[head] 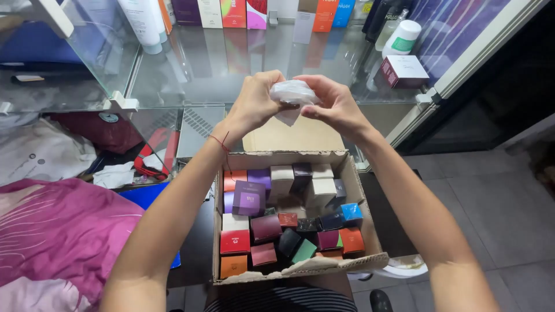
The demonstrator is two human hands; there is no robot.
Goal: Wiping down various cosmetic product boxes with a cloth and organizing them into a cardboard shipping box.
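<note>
Both my hands are raised above an open cardboard box. My left hand and my right hand together pinch a small crumpled piece of clear plastic wrap, held over the box's far flap. The box holds several small cartons in purple, red, orange, white, blue and dark colours; a purple carton stands near its left side. A thin red string circles my left wrist.
Behind the hands is a glass shelf with bottles and cartons along its back, and a dark red box at its right. A magenta cloth lies at the left. Grey floor tiles spread to the right.
</note>
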